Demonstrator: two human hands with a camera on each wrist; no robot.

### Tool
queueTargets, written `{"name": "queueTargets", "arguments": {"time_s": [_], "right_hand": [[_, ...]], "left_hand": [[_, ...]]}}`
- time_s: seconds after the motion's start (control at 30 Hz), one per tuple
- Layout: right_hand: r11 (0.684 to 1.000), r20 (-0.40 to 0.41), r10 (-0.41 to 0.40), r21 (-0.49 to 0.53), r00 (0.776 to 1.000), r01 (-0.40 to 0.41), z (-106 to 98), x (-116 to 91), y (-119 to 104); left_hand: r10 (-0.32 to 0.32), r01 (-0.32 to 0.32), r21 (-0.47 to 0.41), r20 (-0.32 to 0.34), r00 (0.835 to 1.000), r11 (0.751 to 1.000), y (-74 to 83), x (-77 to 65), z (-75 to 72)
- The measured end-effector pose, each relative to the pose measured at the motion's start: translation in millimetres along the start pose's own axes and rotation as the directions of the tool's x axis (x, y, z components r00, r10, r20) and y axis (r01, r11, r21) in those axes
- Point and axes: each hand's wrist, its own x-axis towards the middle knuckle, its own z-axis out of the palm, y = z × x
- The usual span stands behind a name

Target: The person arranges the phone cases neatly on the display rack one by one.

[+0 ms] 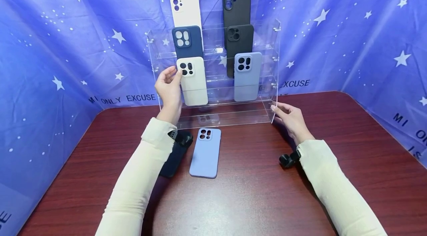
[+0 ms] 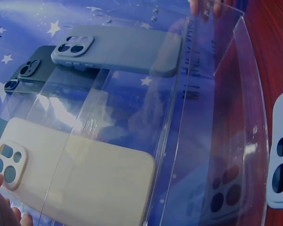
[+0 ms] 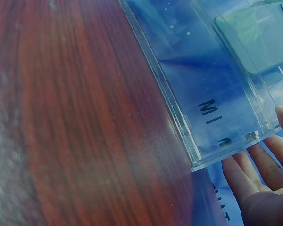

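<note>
A clear acrylic display rack (image 1: pixel 220 117) stands on the table with phone cases leaning in its tiers. In its lowest tier at the left is a cream phone case (image 1: pixel 197 91); my left hand (image 1: pixel 169 89) pinches its upper left edge beside the camera cutouts, thumb in front. My right hand (image 1: pixel 291 119) holds the rack's right side panel near the bottom, the thumb at its edge and the fingers (image 3: pixel 269 165) along its outer face. A light-blue phone case (image 1: pixel 247 76) leans in the same low tier at the right.
Behind stand a white case (image 1: pixel 186 11), a navy case (image 1: pixel 188 48) and two black cases (image 1: pixel 241 9). On the table before the rack lie a light-blue case (image 1: pixel 205 158) and a dark case (image 1: pixel 171 163), partly under my left wrist. A blue star-patterned curtain (image 1: pixel 333 43) hangs behind.
</note>
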Motion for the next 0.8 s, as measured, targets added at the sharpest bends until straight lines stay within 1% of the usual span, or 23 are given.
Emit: {"name": "queueTargets", "arguments": {"time_s": [0.07,0.2,0.27,0.33,0.4,0.43,0.5,0.53,0.6,0.67,0.73,0.8], "right_hand": [[1.000,-0.001,0.000,-0.003,1.000,0.000,0,0,0],[1.000,-0.006,0.004,-0.016,1.000,-0.004,0,-1,0],[1.000,-0.007,0.003,-0.021,1.000,-0.003,0,-1,0],[1.000,-0.005,0.000,-0.021,1.000,-0.001,-1,-1,-1],[1.000,-0.004,-0.004,-0.015,1.000,0.004,-1,-1,-2],[1.000,-0.004,-0.006,-0.014,1.000,0.006,-1,-1,-3],[1.000,-0.004,-0.008,-0.013,1.000,0.008,-1,0,-3],[1.000,-0.004,-0.008,-0.014,1.000,0.008,-1,0,-3],[1.000,-0.005,-0.009,-0.018,1.000,0.009,0,0,-3],[1.000,-0.005,-0.005,-0.020,1.000,0.005,0,-1,-3],[1.000,-0.008,-0.002,-0.025,1.000,0.002,0,-1,-2],[1.000,-0.009,-0.001,-0.023,1.000,0.001,0,-1,-1]], "left_hand": [[-0.007,0.008,-0.016,0.017,1.000,1.000,1.7,-1.9,-4.2],[0.005,-0.005,0.002,0.068,0.998,1.000,8.6,-8.2,-16.1],[-0.007,0.005,0.017,0.107,0.994,1.000,12.4,-12.4,-24.3],[-0.033,0.027,0.040,0.152,0.988,0.999,15.3,-17.0,-34.1],[-0.089,0.073,0.087,0.201,0.975,0.994,16.6,-20.2,-45.4],[-0.129,0.105,0.116,0.224,0.966,0.988,16.6,-21.2,-51.7],[-0.216,0.178,0.161,0.257,0.942,0.971,15.4,-21.4,-64.5],[-0.261,0.218,0.179,0.271,0.926,0.959,14.6,-21.2,-71.0],[-0.355,0.305,0.202,0.292,0.888,0.931,12.4,-20.3,-84.5],[-0.423,0.367,0.223,0.322,0.847,0.903,10.3,-19.9,-97.7],[-0.459,0.383,0.263,0.374,0.806,0.886,8.7,-20.3,-110.8],[-0.479,0.363,0.325,0.435,0.762,0.873,6.7,-19.6,-123.6]]}}
